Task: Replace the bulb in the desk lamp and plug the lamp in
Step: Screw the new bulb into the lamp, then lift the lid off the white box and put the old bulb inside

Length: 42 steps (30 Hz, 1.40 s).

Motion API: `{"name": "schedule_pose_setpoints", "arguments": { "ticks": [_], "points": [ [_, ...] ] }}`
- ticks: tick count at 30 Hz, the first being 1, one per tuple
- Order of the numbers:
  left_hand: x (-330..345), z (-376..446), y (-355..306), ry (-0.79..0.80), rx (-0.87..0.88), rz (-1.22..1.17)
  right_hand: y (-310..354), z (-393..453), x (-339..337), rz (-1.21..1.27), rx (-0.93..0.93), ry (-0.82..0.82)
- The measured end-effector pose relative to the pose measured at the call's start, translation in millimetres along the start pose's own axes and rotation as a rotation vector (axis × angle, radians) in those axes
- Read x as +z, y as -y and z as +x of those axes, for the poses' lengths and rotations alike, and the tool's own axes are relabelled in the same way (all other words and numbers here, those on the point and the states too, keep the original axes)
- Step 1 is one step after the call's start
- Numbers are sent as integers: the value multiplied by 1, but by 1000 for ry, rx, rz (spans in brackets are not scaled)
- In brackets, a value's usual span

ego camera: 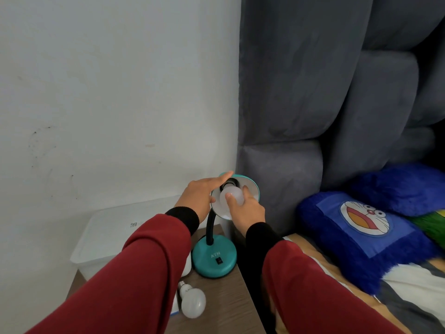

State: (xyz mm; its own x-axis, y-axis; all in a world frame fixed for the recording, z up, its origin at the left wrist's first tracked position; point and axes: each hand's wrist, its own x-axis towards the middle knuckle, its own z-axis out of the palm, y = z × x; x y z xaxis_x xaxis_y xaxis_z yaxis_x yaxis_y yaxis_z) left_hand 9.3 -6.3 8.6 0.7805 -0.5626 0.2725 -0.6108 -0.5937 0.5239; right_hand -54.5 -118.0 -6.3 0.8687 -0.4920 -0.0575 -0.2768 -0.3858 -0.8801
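**Sleeves (134, 273) foremost; bulb (237, 195) in lamp (204, 253)**

I see my right hand (245, 210) gripping the bulb inside the shade (252, 186), fingers curled round it. Left hand (197, 196) rests straight-fingered on the shade rim. Spare bulb (193, 304) lies on the nightstand (226, 307).

A home bedroom: a grey padded upholstered headboard (325, 92) rises behind a bed (361, 297) with fluffy blue cartoon-cat pillows (361, 235), beside a brown wood-grain bedside counter (228, 297).
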Motion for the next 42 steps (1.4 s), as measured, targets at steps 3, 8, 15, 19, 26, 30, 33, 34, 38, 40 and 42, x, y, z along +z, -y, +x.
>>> {"name": "schedule_pose_setpoints", "arguments": {
  "ticks": [3,8,15,19,26,30,33,34,38,40,42],
  "points": [
    [-4,-4,-7,4,-13,83,9,-5,-5,-184,-4,34],
    [-12,-12,-14,43,-101,215,24,-13,-12,-494,-54,15],
    [-33,-34,-6,164,-345,458,35,-23,-18,-790,-88,0],
    [-48,-53,0,207,-462,541,41,-33,-21,-830,-97,50],
    [-66,-92,15,248,-561,592,50,-57,-11,-955,-106,317],
    [-84,-117,21,256,-614,610,55,-71,9,-1033,-174,414],
    [-97,-133,25,238,-641,625,59,-79,21,-1045,-231,423],
    [-100,-137,27,232,-646,629,60,-82,25,-1052,-247,425],
    [-109,-152,38,221,-664,647,60,-85,46,-1075,-276,436],
    [-111,-157,48,222,-683,635,56,-83,54,-1049,-282,441],
    [-111,-160,61,215,-711,601,52,-79,62,-982,-288,437]
  ]
}}
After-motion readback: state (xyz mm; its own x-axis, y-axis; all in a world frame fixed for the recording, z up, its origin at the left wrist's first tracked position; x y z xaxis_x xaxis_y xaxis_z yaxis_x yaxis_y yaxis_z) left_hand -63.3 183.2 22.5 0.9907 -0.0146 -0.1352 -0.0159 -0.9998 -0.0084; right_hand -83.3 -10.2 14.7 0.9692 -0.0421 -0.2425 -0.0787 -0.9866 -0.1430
